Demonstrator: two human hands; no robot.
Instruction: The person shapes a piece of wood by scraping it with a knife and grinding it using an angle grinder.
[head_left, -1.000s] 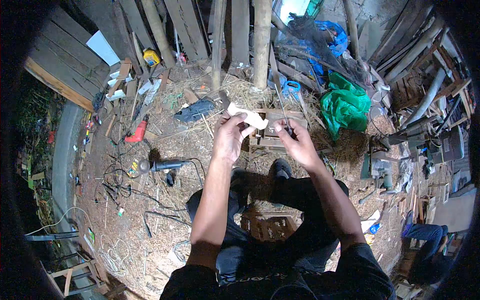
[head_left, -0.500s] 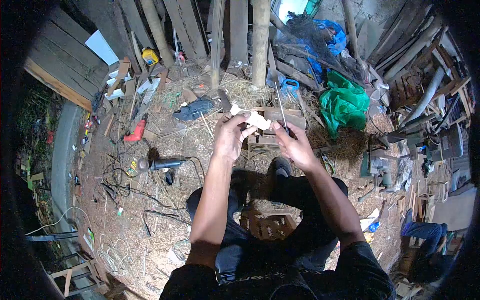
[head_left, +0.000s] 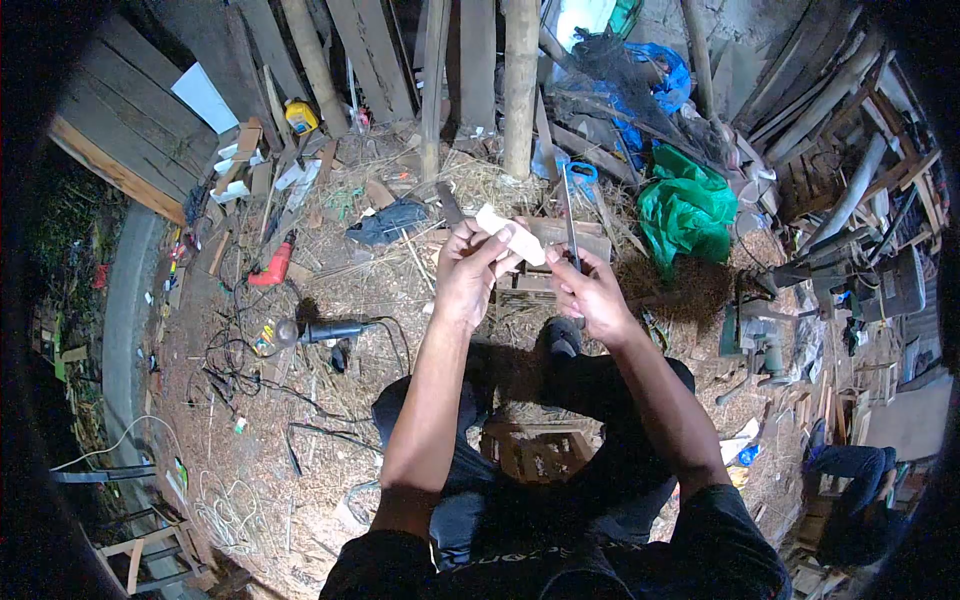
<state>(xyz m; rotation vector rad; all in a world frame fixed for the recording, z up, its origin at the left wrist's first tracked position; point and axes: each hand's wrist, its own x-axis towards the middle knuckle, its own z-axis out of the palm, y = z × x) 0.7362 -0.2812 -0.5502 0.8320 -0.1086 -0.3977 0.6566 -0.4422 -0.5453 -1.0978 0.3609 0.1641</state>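
Observation:
My left hand is closed around a small pale carved piece of wood, pinching it between thumb and fingers. My right hand grips a long thin metal blade, which points away from me and nearly upright in the view. The right thumb and fingertips sit close to the wood's right end; whether they touch it I cannot tell. The blade's handle is mostly hidden in my fingers, so a knife or a file cannot be told apart. Beneath the hands stands a low wooden block on the ground.
A red power drill and an angle grinder with tangled cords lie to the left. A green plastic bag is at the right, near a bench vise-like machine. Another person's leg shows at lower right. Shavings cover the ground.
The pale wood has turned in my left hand, showing a broader flat face. The blade in my right hand has swung to a more upright angle, its tip moving right and lower.

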